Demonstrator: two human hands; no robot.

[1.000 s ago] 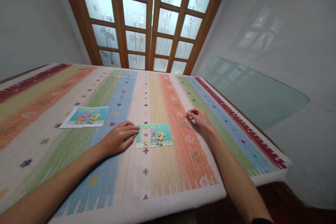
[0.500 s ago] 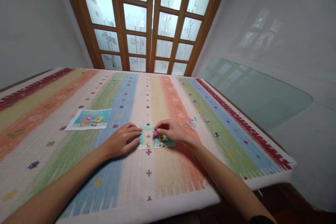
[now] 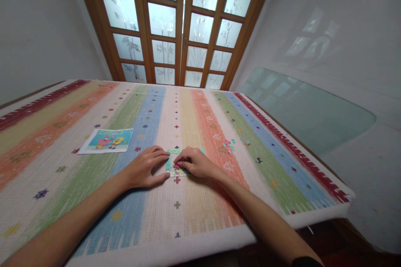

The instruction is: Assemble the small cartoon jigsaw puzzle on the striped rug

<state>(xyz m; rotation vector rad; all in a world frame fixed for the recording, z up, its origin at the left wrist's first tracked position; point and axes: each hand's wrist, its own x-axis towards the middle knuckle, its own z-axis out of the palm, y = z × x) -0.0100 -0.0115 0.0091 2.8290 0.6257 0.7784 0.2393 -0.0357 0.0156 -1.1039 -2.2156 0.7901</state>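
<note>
A small cartoon jigsaw puzzle lies partly assembled on the striped tablecloth. My left hand rests flat against the puzzle's left edge, fingers stretched out. My right hand lies over the puzzle's middle and right side with fingers curled down, pressing on it; a puzzle piece under the fingertips cannot be made out. Most of the puzzle is hidden by this hand. A few loose puzzle pieces lie to the right on the orange stripe.
A printed reference picture of the cartoon lies at the left on the cloth. More loose pieces sit on the green stripe. The table's right edge drops off beside a leaning glass pane. Wooden glazed doors stand behind.
My right hand left the loose pieces at the right, came over to the puzzle, and now presses lower and further left on it. The left hand has stayed at the puzzle's edge.
</note>
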